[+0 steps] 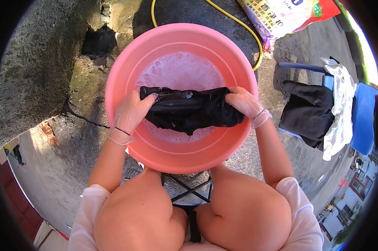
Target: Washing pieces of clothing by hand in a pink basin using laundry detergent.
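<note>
A wet black cloth garment (192, 108) is stretched sideways over a round pink plastic basin (179, 163). At its left end, my left hand (134, 108), in a clear disposable glove, grips the fabric. My right hand (243, 102), gloved the same way, is closed on the opposite end. Below the garment, foamy water (181, 70) covers the basin's bottom, with suds visible in front of and behind the cloth. A small shiny patch shows near the garment's upper edge. The fingertips of both hands are partly hidden by the fabric.
A blue plastic chair (363, 119) at the right bears a dark garment (309, 109) and a white garment (339, 109). Behind the basin lie a yellow hose (239, 20) and a printed detergent bag (286, 18). A concrete block (41, 69) rises at the left.
</note>
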### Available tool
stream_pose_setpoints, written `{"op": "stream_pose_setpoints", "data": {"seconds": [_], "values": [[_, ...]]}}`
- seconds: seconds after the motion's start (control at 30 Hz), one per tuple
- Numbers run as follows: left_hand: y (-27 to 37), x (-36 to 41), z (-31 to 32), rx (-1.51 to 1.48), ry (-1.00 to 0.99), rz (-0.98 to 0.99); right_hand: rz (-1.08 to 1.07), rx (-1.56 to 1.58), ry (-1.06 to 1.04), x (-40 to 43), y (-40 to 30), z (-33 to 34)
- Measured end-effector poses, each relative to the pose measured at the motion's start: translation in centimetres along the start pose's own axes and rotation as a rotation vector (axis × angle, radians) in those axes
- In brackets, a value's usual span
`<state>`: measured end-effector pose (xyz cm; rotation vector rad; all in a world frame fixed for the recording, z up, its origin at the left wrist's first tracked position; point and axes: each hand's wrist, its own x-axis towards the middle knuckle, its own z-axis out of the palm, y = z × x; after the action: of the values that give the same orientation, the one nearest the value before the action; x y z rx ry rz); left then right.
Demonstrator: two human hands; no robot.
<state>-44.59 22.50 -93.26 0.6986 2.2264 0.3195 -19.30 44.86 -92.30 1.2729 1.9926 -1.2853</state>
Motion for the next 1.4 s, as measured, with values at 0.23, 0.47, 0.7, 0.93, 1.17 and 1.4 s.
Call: {"op": "stream_pose_setpoints", "data": {"seconds": [0.23,0.47,0.7,0.93,1.17,1.4], "values": [[2.4,0.6,-2.7,0.188,0.116,0.092,-0.102,0.049,0.106,-0.2,-0.1,-0.1],[0.5,2.4,1.7,0.208,0.423,0.479,-0.444,-0.214,0.511,1.3,0.2,5.0],[0.5,0.5,7.7,0.502,0.107,0.687,-0.636,-0.64,0.304,2.2,1.6,10.8],[-3.0,2.7,11.4,0.765,-0.156,0.543,-0.415,-0.958,0.069,5.0,3.4,11.6],[-3.4,3.7,12.2,0.733,-0.183,0.528,-0.376,-0.96,0.046,6.1,3.9,11.5],[-0.8,3.5,8.8,0.307,-0.2,0.344,-0.339,-0.244,-0.047,5.8,2.6,8.8]]}}
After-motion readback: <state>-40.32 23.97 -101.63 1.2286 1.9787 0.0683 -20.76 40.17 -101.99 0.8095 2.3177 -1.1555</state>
